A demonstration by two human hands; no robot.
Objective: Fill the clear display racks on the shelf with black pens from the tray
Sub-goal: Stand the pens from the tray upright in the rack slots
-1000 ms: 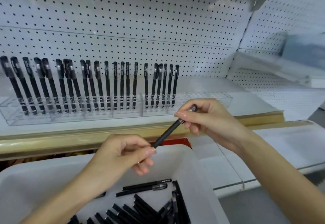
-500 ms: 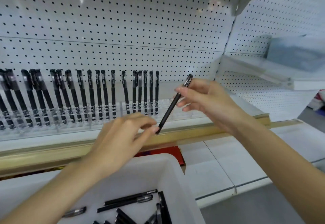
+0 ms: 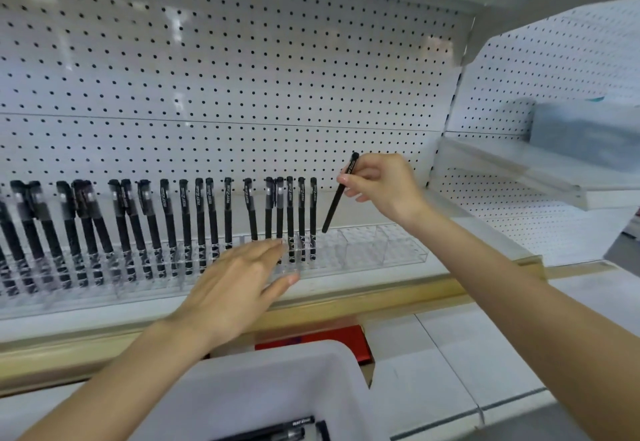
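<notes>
Head view, centre right: my right hand pinches a slim black plastic pen near its cap, tip tilted down just above the clear acrylic display rack. My left hand is in front of the racked black pens, fingers straight and holding nothing. The white plastic tray sits at bottom centre.

Black pens with white lettering fill clear racks. Behind the racks, white pegboard dotted with black holes; below them, tan shelf edge and white tray.
</notes>
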